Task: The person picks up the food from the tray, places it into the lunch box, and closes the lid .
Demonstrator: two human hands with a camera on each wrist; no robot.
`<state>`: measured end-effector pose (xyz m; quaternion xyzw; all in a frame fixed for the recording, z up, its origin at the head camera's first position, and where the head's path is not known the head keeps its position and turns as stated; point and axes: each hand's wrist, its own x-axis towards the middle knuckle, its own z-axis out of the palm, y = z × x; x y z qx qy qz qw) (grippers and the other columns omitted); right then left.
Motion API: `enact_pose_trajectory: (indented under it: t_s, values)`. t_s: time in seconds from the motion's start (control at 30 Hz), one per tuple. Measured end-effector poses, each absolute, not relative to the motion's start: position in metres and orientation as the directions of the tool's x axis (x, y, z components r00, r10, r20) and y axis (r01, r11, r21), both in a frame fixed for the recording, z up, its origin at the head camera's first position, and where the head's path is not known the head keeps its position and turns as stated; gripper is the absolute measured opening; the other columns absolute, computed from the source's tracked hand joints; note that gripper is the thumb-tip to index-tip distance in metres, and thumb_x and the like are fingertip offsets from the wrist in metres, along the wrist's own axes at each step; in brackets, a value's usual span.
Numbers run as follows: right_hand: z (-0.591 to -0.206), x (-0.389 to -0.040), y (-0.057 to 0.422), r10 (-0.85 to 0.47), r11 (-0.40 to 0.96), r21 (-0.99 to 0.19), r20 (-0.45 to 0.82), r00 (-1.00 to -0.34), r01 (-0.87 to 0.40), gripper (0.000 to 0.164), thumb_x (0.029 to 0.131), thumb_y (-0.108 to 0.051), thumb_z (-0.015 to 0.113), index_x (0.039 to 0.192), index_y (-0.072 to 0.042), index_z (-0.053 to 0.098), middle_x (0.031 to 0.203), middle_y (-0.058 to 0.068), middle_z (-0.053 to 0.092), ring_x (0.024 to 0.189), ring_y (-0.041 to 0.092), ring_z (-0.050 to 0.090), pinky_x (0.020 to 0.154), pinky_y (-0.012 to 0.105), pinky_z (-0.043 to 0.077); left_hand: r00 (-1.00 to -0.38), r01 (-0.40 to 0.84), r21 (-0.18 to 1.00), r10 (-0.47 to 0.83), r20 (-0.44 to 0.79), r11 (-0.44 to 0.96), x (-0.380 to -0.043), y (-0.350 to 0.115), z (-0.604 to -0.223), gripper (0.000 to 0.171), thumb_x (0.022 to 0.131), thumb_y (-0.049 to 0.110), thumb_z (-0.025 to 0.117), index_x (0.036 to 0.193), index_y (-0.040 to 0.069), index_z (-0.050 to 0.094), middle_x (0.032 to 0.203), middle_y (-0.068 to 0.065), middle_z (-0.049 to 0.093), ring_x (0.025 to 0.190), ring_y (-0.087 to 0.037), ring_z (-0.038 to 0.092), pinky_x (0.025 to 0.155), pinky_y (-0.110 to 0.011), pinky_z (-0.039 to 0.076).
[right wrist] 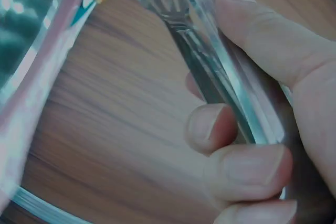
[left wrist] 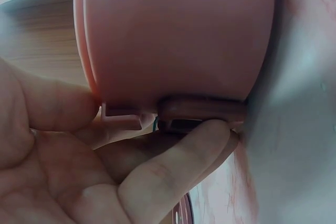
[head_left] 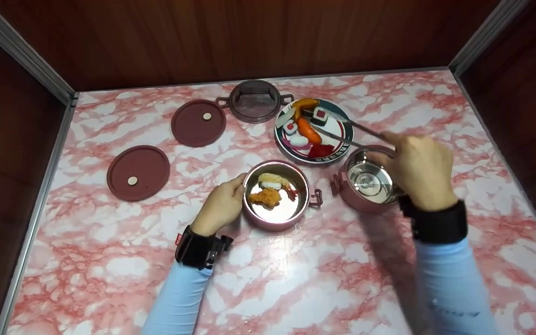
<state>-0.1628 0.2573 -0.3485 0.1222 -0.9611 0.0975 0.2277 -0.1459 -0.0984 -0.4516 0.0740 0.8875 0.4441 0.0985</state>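
Note:
My left hand (head_left: 220, 207) holds a pink pot (head_left: 275, 227) by its side handle (left wrist: 205, 109), the thumb up at the rim and the fingers under the handle. Inside that pot lie a fried chicken piece (head_left: 265, 198) and a fried shrimp (head_left: 272, 180). In my right hand (head_left: 424, 167) are metal tongs (right wrist: 231, 72), held between thumb and curled fingers. Their arms reach left over a patterned plate (head_left: 291, 152), with the tips spread close to a sushi roll (head_left: 320, 116) and an orange sausage-like piece (head_left: 309, 131).
A second pink pot (head_left: 363, 202) stands under my right hand with nothing inside. Two round dark-red lids (head_left: 198, 128) (head_left: 140, 170) lie at the left. A transparent lid with side handles (head_left: 255, 104) sits behind, beside the plate. Dark wooden panels (head_left: 249, 37) enclose the marbled table.

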Motion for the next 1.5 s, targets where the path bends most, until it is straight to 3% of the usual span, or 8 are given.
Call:
enact_pose_trajectory:
  t_s: [0.23,0.4,0.53,0.63,0.8,1.0,1.23,1.5]
  values:
    - [-0.316,-0.21,0.234,-0.531,0.837,0.154,0.461,-0.711,-0.525,0.037,0.082,-0.039,0.079,0.096,-0.007,0.068,0.063,0.01,0.055,0.042,0.028,0.044,0.035,0.042,0.031,-0.973,0.05,0.804,0.21,-0.094,0.593,-0.147,-0.102,-0.451,0.043,0.104,0.014,0.044,0.146,0.005,0.048,0.144,-0.013,0.05,0.133,-0.03,0.046,0.113,-0.042,0.033]
    - [-0.308,-0.248,0.215,-0.654,0.754,0.304,0.272,-0.706,-0.582,0.033,0.085,-0.034,0.075,0.086,-0.005,0.061,0.07,0.012,0.058,0.049,0.029,0.048,0.04,0.044,0.039,-0.973,0.054,0.8,0.211,-0.092,0.598,-0.146,-0.1,-0.451,0.042,0.105,0.016,0.044,0.146,0.009,0.05,0.14,-0.015,0.054,0.129,-0.03,0.05,0.11,-0.044,0.037]
    - [-0.307,-0.264,0.204,-0.708,0.692,0.376,0.19,-0.68,-0.616,0.01,0.091,-0.011,0.066,0.086,-0.002,0.064,0.07,0.012,0.058,0.05,0.027,0.049,0.042,0.042,0.042,-0.972,0.046,0.801,0.211,-0.101,0.597,-0.145,-0.098,-0.45,0.042,0.105,0.017,0.043,0.146,0.011,0.051,0.137,-0.017,0.056,0.127,-0.029,0.053,0.108,-0.044,0.039]
    - [-0.308,-0.272,0.198,-0.728,0.671,0.386,0.179,-0.662,-0.633,0.006,0.089,-0.003,0.06,0.084,-0.002,0.064,0.068,0.011,0.057,0.048,0.025,0.048,0.042,0.041,0.042,-0.972,0.042,0.804,0.21,-0.104,0.594,-0.146,-0.097,-0.45,0.042,0.105,0.017,0.043,0.146,0.009,0.049,0.14,-0.016,0.054,0.129,-0.03,0.05,0.11,-0.044,0.037]
    - [-0.304,-0.283,0.19,-0.694,0.69,0.365,0.087,-0.715,-0.625,0.027,0.085,-0.03,0.077,0.088,-0.005,0.068,0.075,0.012,0.064,0.051,0.027,0.052,0.045,0.042,0.043,-0.972,0.048,0.805,0.213,-0.099,0.591,-0.146,-0.096,-0.449,0.043,0.105,0.016,0.043,0.146,0.006,0.048,0.142,-0.015,0.052,0.131,-0.03,0.048,0.111,-0.043,0.035]
    - [-0.301,-0.294,0.183,-0.638,0.729,0.331,0.009,-0.77,-0.6,0.042,0.079,-0.047,0.08,0.082,-0.007,0.07,0.068,0.011,0.063,0.052,0.029,0.054,0.046,0.044,0.042,-0.973,0.077,0.796,0.218,-0.071,0.6,-0.145,-0.096,-0.449,0.041,0.105,0.016,0.044,0.144,0.011,0.054,0.133,-0.017,0.06,0.123,-0.03,0.055,0.106,-0.044,0.041]
    - [-0.301,-0.306,0.185,-0.602,0.757,0.281,-0.049,-0.797,-0.59,0.042,0.08,-0.048,0.079,0.095,-0.008,0.077,0.069,0.011,0.065,0.055,0.029,0.054,0.048,0.044,0.041,-0.975,0.07,0.794,0.208,-0.073,0.604,-0.145,-0.097,-0.451,0.041,0.105,0.017,0.045,0.145,0.012,0.053,0.134,-0.016,0.059,0.125,-0.031,0.054,0.107,-0.044,0.04]
    - [-0.308,-0.309,0.192,-0.674,0.713,0.276,0.019,-0.738,-0.644,0.033,0.08,-0.043,0.079,0.087,-0.011,0.077,0.064,0.01,0.064,0.053,0.03,0.055,0.046,0.046,0.041,-0.975,0.052,0.798,0.202,-0.089,0.601,-0.144,-0.098,-0.452,0.042,0.104,0.016,0.045,0.146,0.009,0.05,0.138,-0.016,0.056,0.127,-0.032,0.052,0.109,-0.044,0.039]
